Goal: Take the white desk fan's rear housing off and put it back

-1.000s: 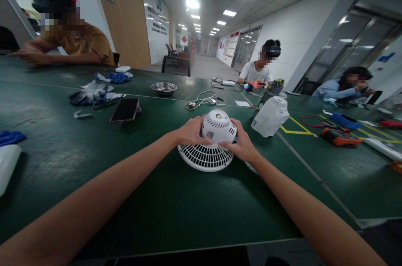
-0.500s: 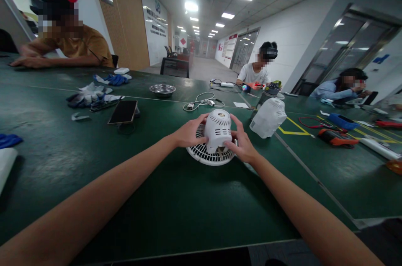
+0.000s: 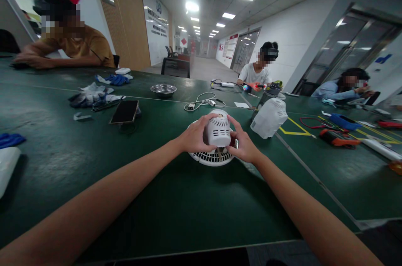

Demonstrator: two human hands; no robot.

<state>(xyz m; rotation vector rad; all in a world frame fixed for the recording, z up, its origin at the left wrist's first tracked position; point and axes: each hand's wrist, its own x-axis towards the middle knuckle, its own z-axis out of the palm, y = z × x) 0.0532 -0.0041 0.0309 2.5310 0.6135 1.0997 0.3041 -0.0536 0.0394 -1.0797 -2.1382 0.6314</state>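
A white slotted housing [image 3: 220, 131] is held over a round white fan grille [image 3: 209, 158] that lies on the green table. My left hand [image 3: 197, 134] grips the housing's left side, thumb low and fingers near its top. My right hand [image 3: 243, 142] is at its right side, with the forefinger by the top and the thumb near the lower edge. Below the housing, a small part shows above the grille, too small to make out. Right of my hands stands a translucent white plastic piece [image 3: 269, 118].
A white cable [image 3: 204, 102] and a steel bowl [image 3: 163, 89] lie beyond my hands. To the left are a phone [image 3: 124, 112] and gloves [image 3: 91, 95]. An orange meter [image 3: 337, 138] lies right. Three people sit around the table [image 3: 176, 207].
The housing has turned and tilted a little between my hands. My left hand has shifted slightly right and reaches further round it; my right thumb is lower.
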